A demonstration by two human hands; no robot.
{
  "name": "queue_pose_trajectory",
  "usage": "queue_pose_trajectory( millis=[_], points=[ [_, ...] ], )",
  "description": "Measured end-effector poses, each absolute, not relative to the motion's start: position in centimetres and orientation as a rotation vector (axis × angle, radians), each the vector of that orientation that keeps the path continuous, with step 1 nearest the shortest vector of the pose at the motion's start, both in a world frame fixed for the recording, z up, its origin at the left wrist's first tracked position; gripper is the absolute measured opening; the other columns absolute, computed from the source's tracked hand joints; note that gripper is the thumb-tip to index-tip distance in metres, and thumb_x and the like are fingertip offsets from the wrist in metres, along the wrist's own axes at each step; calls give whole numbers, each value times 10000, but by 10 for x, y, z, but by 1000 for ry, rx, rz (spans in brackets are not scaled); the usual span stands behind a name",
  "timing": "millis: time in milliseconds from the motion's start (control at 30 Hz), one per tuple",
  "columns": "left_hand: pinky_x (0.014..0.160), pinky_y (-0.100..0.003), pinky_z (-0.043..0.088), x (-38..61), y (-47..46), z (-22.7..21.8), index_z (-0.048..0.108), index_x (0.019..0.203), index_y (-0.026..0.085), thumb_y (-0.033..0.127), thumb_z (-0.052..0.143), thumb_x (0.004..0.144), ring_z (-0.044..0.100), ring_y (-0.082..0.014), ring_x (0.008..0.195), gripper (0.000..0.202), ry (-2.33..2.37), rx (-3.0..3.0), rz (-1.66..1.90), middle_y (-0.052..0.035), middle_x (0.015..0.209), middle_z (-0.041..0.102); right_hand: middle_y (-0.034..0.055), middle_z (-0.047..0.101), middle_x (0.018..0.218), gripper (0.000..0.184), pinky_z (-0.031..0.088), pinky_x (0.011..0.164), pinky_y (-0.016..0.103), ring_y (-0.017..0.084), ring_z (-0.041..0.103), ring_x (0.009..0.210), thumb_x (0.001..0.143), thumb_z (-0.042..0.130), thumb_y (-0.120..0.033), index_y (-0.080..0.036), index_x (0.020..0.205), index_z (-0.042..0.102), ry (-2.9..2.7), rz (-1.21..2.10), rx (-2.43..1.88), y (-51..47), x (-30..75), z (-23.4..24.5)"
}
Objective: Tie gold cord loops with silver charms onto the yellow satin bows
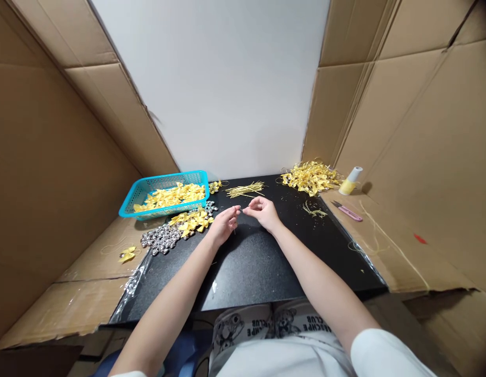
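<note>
As hands (pixel 222 226) (pixel 265 213) pinch — a dark piece (pixel 240 210) lies between.

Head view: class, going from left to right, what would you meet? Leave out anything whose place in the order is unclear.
Turquoise basket, left hand, right hand, pile of yellow bows, thread cone, red scrap.

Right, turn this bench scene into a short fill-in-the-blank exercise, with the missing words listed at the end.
1. The basket holds bows that are ____ in colour.
2. The left hand and right hand nearly meet above a ____ tabletop.
3. The silver balls lie nearer the ____ hand.
4. The snips lie on cardboard past the tabletop's ____ edge.

Missing words: yellow; black; left; right.
</note>
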State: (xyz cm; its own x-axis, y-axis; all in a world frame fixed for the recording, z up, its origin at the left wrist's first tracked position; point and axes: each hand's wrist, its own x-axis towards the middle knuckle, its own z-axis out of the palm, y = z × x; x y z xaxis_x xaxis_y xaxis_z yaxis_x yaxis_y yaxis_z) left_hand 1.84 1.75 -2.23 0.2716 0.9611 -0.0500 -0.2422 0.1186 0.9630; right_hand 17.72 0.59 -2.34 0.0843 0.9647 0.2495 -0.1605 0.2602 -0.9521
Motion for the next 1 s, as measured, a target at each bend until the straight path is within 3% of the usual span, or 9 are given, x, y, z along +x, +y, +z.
queue_pose_trajectory(
  millis=[233, 467, 633, 767, 1000],
  points=[
    [438, -201, 219, 17, 19, -25, 754, 893, 141, 454, 854, 526, 300, -16, 448, 493, 960, 1054, 1101, -53, 782, 703, -7, 643, 661, 327, 522, 713, 317, 168, 637, 662, 602, 802, -421, -217, 658, 554, -1305, 893, -938, 1, 172, -25],
    [426, -202, 242, 17, 21, -25, 759, 910, 148, 576, 787, 562, 284, -19, 440, 552, 1020, 1204, 1137, -111, 926, 745, -18, 648, 692, 220, 502, 744, 288, 153, 634, 695, 704, 722, -335, -213, 673, 542, -1437, 734, -1006, 2, 173, -25],
    [487, -233, 332, 15, 15, -25, 783, 921, 150, 522, 760, 653, 423, -91, 481, 459, 1162, 1500, 1184, -58, 722, 739, -18, 635, 707, 188, 476, 748, 280, 155, 608, 725, 760, 681, -297, -216, 674, 536, -1482, 648, -1063, 4, 176, -26],
    [592, -275, 412, 13, 8, -22, 800, 861, 189, 440, 739, 694, 576, -179, 615, 307, 1240, 1786, 1192, -62, 797, 765, -26, 618, 707, 170, 443, 727, 270, 152, 574, 719, 751, 677, -221, -220, 664, 531, -1523, 618, -1103, 4, 178, -29],
    [626, -301, 423, 10, 9, -19, 797, 821, 241, 431, 660, 757, 579, -201, 584, 242, 1276, 2178, 1106, -65, 784, 769, -40, 606, 675, 196, 456, 707, 263, 138, 570, 682, 729, 674, -190, -218, 637, 504, -1477, 676, -1174, 5, 175, -32]
  ],
)
